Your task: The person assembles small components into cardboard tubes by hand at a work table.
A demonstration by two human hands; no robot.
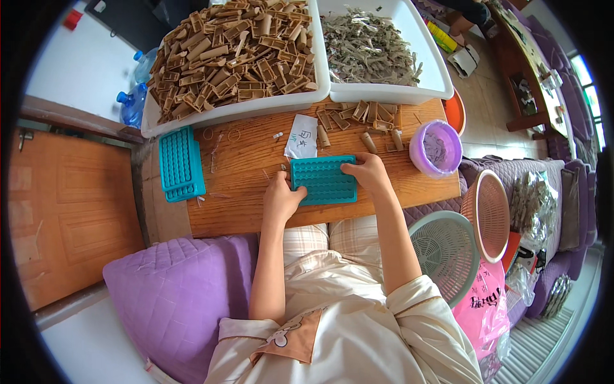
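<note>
From where I stand: wooden table (240,208) | back: left white tub (243,109), right white tub (384,93) | middle: paper slip (302,133), loose brown pieces (362,111) | left: stacked trays (181,163) | right: purple tub (417,153) | front: teal tray (324,180), resting or lifted, can't tell

A loose cream top (358,336) was worn, its short sleeves (409,293) edged in thin brown. Its front was decorated with a tan patch (306,342), on which a pale cartoon animal (282,336) was shown. Below, cream trousers (355,234) were patterned with faint pinkish-brown checks.
</note>
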